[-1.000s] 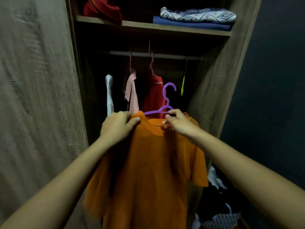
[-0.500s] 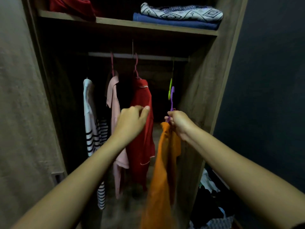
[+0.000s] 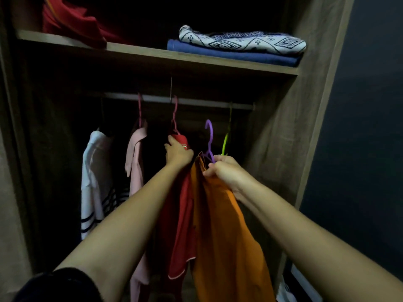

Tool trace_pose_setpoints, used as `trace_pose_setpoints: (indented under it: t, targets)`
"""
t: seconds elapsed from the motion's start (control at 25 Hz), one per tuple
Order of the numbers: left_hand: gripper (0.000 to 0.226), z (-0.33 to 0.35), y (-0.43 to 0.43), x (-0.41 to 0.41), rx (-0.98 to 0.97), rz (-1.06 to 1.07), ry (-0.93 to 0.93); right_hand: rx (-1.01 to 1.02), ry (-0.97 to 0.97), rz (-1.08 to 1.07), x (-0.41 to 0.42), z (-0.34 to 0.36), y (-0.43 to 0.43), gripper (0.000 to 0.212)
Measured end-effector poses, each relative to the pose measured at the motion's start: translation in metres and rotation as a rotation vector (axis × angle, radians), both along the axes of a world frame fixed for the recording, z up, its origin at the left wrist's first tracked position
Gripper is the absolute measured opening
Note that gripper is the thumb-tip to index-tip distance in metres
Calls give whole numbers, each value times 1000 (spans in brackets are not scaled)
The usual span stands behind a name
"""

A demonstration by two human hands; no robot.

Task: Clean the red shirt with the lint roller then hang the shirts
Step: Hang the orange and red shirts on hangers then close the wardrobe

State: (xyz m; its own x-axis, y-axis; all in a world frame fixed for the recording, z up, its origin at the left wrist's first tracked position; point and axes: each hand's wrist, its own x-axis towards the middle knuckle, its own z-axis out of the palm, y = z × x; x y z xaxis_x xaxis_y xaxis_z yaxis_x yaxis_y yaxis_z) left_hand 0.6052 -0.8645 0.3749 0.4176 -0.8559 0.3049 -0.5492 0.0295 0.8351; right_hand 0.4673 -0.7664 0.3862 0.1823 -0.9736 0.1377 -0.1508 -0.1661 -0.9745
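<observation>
Close in at the bottom left corner, a dark sleeve [image 3: 54,286], and both bare forearms reach up into the wardrobe [image 3: 283,138]. The orange shirt [image 3: 224,236] hangs edge-on between the arms, draped down from the purple hanger [image 3: 209,138]. The right hand [image 3: 222,171] has its fingers curled tight, clamped on the hanger's neck together with the shirt's collar. The purple hook stands free, below the rail [image 3: 196,101] and not on it. Just left of it, touching the orange cloth, hangs the red shirt [image 3: 181,225] on a pink hanger hooked near the middle of the rail, and the left hand [image 3: 177,152] sits at its top with fingers bent over the shoulder of the fabric. Right of the purple hook, a green hanger [image 3: 225,140] hangs near the rail's right end. Further left along the rail, a pink shirt [image 3: 136,166], then a white striped shirt [image 3: 93,182] toward the left end. Above, on the shelf [image 3: 152,54], a patterned folded cloth [image 3: 239,40] lies on a blue folded cloth [image 3: 229,53] at the right end, and a red garment [image 3: 72,20] lies bunched at the left end.
</observation>
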Motion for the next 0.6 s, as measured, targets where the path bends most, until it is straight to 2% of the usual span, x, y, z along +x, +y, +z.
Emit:
trace_pose_setpoints:
  t: [0.12, 0.2, 0.28, 0.36, 0.48, 0.6]
  targets:
    - [60, -4, 0, 16, 31, 105, -17, -49, 43, -34, 9, 6, -19, 44]
    - [51, -5, 1, 23, 66, 72, -99, -68, 45, -47, 20, 13, -34, 35]
    - [49, -1, -1, 30, 119, -9, -169, -95, 71, -34, 28, 28, -55, 20]
    - [51, 3, -4, 38, 157, -55, -199, -105, 99, -10, 37, 50, -83, 28]
    - [53, 4, -6, 51, 172, -75, -216, -138, 65, -86, 54, 73, -123, 15]
    - [47, 4, -5, 56, 143, -90, -226, -152, 30, -145, 68, 81, -159, 34]
